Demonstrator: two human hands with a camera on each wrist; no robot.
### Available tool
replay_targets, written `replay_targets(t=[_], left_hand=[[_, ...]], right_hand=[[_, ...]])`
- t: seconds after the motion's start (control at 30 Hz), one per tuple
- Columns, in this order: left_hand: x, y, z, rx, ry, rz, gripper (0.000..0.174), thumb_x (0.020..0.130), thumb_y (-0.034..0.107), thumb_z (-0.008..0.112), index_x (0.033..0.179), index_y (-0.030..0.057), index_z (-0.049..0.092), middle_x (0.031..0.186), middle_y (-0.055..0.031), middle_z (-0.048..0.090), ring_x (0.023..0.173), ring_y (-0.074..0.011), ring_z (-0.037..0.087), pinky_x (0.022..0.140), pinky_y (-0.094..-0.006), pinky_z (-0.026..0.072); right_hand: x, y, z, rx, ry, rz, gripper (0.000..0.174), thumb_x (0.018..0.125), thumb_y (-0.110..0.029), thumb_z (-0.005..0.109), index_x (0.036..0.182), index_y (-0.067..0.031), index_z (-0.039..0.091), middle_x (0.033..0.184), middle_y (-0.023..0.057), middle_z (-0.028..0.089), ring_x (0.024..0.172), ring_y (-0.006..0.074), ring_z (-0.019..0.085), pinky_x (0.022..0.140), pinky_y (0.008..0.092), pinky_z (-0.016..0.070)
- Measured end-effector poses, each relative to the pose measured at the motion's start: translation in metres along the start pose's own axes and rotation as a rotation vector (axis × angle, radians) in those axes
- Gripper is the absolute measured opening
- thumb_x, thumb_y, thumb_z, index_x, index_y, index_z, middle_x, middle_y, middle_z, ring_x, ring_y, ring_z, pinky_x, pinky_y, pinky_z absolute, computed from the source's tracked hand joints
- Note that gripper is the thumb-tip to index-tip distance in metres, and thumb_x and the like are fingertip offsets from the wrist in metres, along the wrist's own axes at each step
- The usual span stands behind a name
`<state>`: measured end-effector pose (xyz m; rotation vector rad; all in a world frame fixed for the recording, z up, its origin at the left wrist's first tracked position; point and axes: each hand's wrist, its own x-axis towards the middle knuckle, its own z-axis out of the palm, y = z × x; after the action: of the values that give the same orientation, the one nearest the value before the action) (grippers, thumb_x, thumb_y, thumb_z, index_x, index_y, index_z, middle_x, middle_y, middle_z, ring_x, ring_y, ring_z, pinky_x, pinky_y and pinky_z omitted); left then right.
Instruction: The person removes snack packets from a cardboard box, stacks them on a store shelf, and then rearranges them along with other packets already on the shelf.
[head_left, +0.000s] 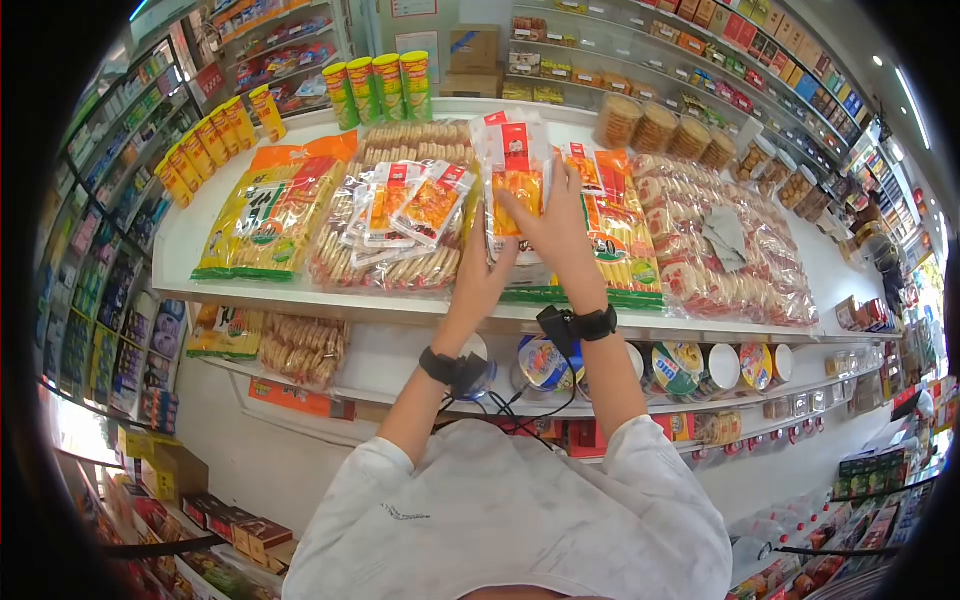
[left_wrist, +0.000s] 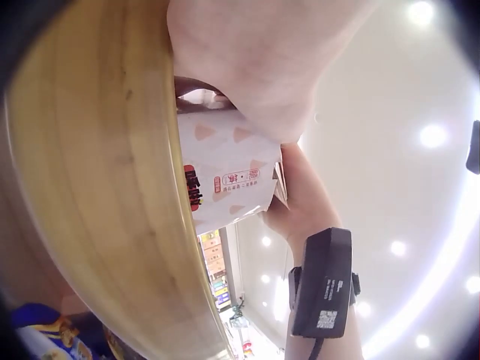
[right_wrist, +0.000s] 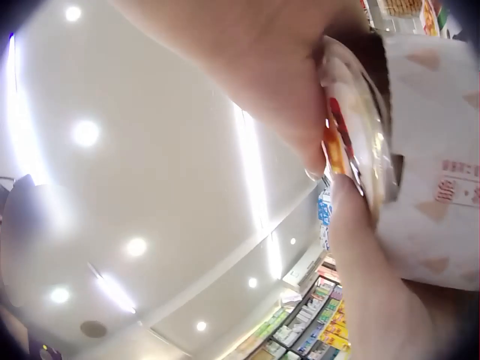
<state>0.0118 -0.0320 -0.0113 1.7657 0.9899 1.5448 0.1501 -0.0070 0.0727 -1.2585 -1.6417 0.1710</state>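
Both hands are on a white printed snack carton with snack packets at its open side, held over the shelf's front part. These packets are clear and white with a red label and orange contents. From the lower left, my left hand grips the bundle. My right hand holds it from the right, thumb across the front and fingers along the side. In the right wrist view, a packet bulges beside the carton's jagged edge. Several similar packets lie loose to the left on bagged crackers.
The white shelf carries a yellow bag of stick snacks, bagged round crackers with a torn grey piece, green canisters and clear jars. Instant noodle tubs stand on the tier below. Cables hang between the wrists.
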Motion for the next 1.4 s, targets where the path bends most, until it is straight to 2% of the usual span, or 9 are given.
replay_targets(t=[0.1,0.2,0.4,0.5,0.9,1.0,1.1,1.2,1.4], left_hand=[[-0.002,0.000,-0.002,0.084,0.001,-0.011,0.082,0.109,0.035,0.058,0.165,-0.0103,0.019,0.170,-0.0310,0.027,0.160,-0.0375,0.026,0.130,-0.0440,0.0207],[-0.003,0.002,-0.004,0.095,-0.019,-0.005,0.081,0.110,0.035,0.058,0.165,-0.0100,0.018,0.171,-0.0301,0.026,0.161,-0.0376,0.025,0.130,-0.0439,0.0208],[-0.003,-0.005,-0.003,0.094,-0.026,0.001,0.082,0.109,0.034,0.058,0.166,-0.0096,0.018,0.172,-0.0294,0.025,0.161,-0.0380,0.024,0.130,-0.0438,0.0203],[-0.001,-0.004,-0.003,0.111,-0.015,0.009,0.084,0.108,0.033,0.060,0.166,-0.0097,0.017,0.172,-0.0297,0.024,0.162,-0.0380,0.023,0.130,-0.0439,0.0200],[-0.004,-0.007,-0.002,0.034,-0.025,-0.017,0.080,0.106,0.022,0.060,0.167,-0.0078,0.017,0.173,-0.0268,0.023,0.163,-0.0336,0.021,0.131,-0.0427,0.0167],[-0.005,-0.008,-0.002,0.035,-0.016,-0.022,0.081,0.105,0.025,0.062,0.166,-0.0088,0.019,0.171,-0.0284,0.028,0.161,-0.0364,0.026,0.130,-0.0430,0.0198],[-0.005,-0.005,-0.004,0.001,-0.025,-0.025,0.082,0.105,0.026,0.063,0.166,-0.0087,0.020,0.170,-0.0278,0.030,0.160,-0.0354,0.028,0.129,-0.0421,0.0210],[-0.001,-0.006,-0.005,0.012,-0.012,-0.017,0.083,0.105,0.026,0.065,0.166,-0.0086,0.020,0.169,-0.0277,0.032,0.158,-0.0340,0.031,0.128,-0.0412,0.0237],[-0.004,0.020,-0.004,-0.215,-0.034,-0.115,0.080,0.106,0.021,0.065,0.167,-0.0063,0.021,0.168,-0.0226,0.035,0.155,-0.0280,0.036,0.127,-0.0406,0.0270]], right_hand=[[0.005,0.004,-0.001,-0.245,0.242,-0.248,0.091,0.094,-0.041,0.078,0.155,0.0127,0.038,0.152,0.0336,0.048,0.147,0.0483,0.044,0.123,0.0506,0.0363],[0.016,0.009,-0.006,-0.035,0.149,-0.285,0.082,0.095,-0.039,0.077,0.153,0.0088,0.045,0.153,0.0330,0.049,0.146,0.0492,0.044,0.124,0.0542,0.0346],[0.031,0.026,0.001,-0.234,-0.251,-0.437,0.060,0.102,-0.041,0.068,0.150,-0.0078,0.058,0.159,0.0201,0.051,0.150,0.0415,0.043,0.126,0.0508,0.0313],[0.038,0.029,0.006,-0.173,-0.264,-0.469,0.059,0.102,-0.045,0.064,0.147,-0.0067,0.060,0.154,0.0191,0.056,0.148,0.0389,0.047,0.126,0.0550,0.0303],[0.043,0.027,0.009,-0.134,-0.255,-0.514,0.053,0.099,-0.042,0.070,0.138,-0.0058,0.066,0.144,0.0206,0.063,0.134,0.0394,0.059,0.115,0.0487,0.0441],[0.042,0.028,0.006,-0.119,-0.298,-0.486,0.056,0.099,-0.038,0.070,0.143,-0.0042,0.062,0.146,0.0216,0.061,0.138,0.0402,0.056,0.118,0.0489,0.0416],[0.037,0.033,-0.002,0.120,-0.178,-0.433,0.059,0.101,-0.032,0.070,0.150,-0.0026,0.055,0.153,0.0234,0.055,0.145,0.0410,0.050,0.122,0.0476,0.0381],[0.013,0.032,-0.019,0.165,0.060,-0.225,0.064,0.102,-0.028,0.070,0.156,0.0005,0.046,0.159,0.0263,0.048,0.151,0.0406,0.043,0.124,0.0461,0.0348],[-0.061,0.039,-0.041,0.373,0.017,0.255,0.076,0.103,-0.025,0.071,0.162,0.0035,0.033,0.161,0.0281,0.043,0.149,0.0356,0.045,0.120,0.0465,0.0410]])
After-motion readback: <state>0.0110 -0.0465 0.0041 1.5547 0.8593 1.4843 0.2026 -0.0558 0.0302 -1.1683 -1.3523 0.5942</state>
